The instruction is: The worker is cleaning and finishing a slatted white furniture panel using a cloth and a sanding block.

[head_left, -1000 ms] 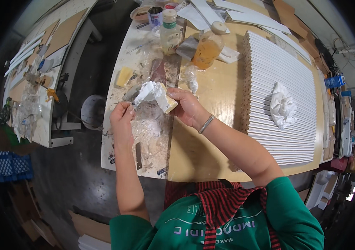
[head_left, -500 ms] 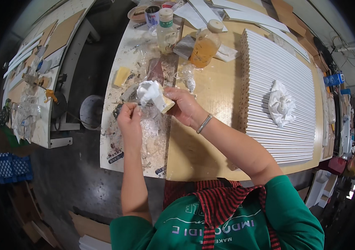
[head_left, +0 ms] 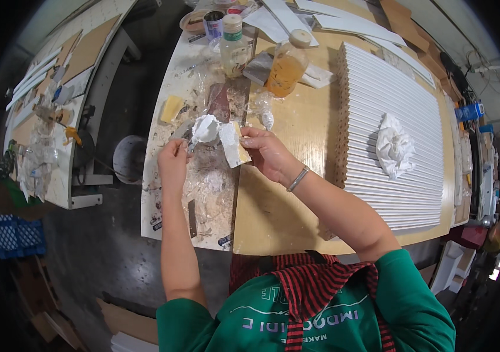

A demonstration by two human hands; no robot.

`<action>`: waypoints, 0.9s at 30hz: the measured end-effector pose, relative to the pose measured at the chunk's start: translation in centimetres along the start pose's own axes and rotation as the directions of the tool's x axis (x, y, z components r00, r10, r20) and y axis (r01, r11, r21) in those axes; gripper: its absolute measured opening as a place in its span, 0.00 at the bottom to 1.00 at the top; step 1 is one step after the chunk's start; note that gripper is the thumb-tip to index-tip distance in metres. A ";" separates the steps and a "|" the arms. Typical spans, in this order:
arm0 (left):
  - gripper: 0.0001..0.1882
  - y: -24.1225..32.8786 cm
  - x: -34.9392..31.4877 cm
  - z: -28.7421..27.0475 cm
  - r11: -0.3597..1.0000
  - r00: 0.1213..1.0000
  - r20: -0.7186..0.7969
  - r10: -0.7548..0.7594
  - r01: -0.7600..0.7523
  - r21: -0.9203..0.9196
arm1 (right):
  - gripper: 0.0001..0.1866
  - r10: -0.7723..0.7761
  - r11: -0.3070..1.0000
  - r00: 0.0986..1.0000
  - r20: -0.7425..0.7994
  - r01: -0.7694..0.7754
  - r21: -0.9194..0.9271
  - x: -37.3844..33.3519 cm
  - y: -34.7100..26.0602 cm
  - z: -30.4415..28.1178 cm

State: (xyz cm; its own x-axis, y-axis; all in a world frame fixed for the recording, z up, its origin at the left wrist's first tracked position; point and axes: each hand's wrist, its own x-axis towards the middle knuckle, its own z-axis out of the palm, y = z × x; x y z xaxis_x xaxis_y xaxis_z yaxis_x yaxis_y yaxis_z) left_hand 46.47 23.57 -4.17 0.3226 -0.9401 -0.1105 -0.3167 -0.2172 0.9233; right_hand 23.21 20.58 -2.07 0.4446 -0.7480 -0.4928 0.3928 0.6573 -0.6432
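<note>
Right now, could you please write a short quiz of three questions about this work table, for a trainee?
1. True or false: the right hand holds a small white-coated block.
2. What lies on the white ribbed panel? A) crumpled white cloth B) a hammer C) a cup
3. What colour is the liquid in the capped bottle above the hands?

Key: 1 true; 2 A; 3 amber.
</note>
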 end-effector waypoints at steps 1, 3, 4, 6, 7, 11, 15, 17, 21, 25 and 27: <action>0.07 0.7 -0.2 0.1 0.946 0.997 -0.026 0.075 -0.063 0.317 | 0.13 -0.007 1.000 1.000 -0.007 0.007 0.002 -0.2 -0.1 -0.3; 0.07 2.1 -1.6 -0.1 0.934 0.978 -0.110 0.177 -0.132 0.332 | 0.13 -0.014 1.000 1.000 0.011 0.014 -0.024 -0.6 -0.4 -0.7; 0.07 2.4 -2.4 0.2 0.918 0.943 -0.192 0.270 -0.192 0.348 | 0.13 -0.024 1.000 1.000 0.000 0.024 -0.018 -0.9 -0.5 -0.9; 0.12 3.2 -3.8 1.8 0.992 0.992 0.013 0.123 -0.122 -0.010 | 0.13 -0.098 0.993 0.993 0.064 0.093 0.069 -1.5 -0.9 -1.3; 0.17 3.7 -4.3 2.8 0.943 0.967 0.251 0.034 0.052 -0.327 | 0.14 -0.119 0.990 0.986 0.119 0.109 0.086 -1.6 -0.9 -1.6; 0.18 4.9 -7.6 6.2 0.573 0.888 0.458 -0.046 0.398 -0.716 | 0.17 -0.161 0.982 0.954 0.253 0.129 0.137 -2.3 -0.8 -1.9; 0.19 5.4 -8.9 8.6 0.365 0.830 0.554 0.062 0.498 -0.787 | 0.17 -0.185 0.975 0.952 0.245 0.147 0.166 -4.6 -2.1 -3.3; 0.21 5.7 -9.0 10.0 0.337 0.810 0.569 0.137 0.502 -0.796 | 0.14 -0.162 0.980 0.963 0.217 0.133 0.145 -6.6 -3.4 -4.1; 0.23 7.4 -8.6 13.1 0.307 0.761 0.599 0.248 0.524 -0.794 | 0.14 -0.309 0.914 0.949 0.060 0.313 -0.258 -11.2 -7.0 -6.6; 0.26 8.8 -6.5 17.6 0.306 0.747 0.616 0.250 0.542 -0.782 | 0.19 -0.710 -0.103 0.665 0.231 0.227 -0.969 -17.0 -10.9 -13.7; 0.26 10.0 -5.5 20.4 0.331 0.736 0.636 0.233 0.555 -0.763 | 0.21 -0.757 -0.325 0.588 0.285 0.040 -0.945 -19.2 -12.1 -17.6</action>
State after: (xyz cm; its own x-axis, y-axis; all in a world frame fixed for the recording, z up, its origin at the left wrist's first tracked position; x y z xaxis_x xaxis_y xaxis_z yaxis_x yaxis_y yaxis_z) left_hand 23.34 21.26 -1.78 -0.4032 -0.9096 -0.1002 0.7551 -0.3926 0.5250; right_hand -4.30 25.38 4.86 0.1938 -0.9110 0.3641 -0.8703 -0.3309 -0.3649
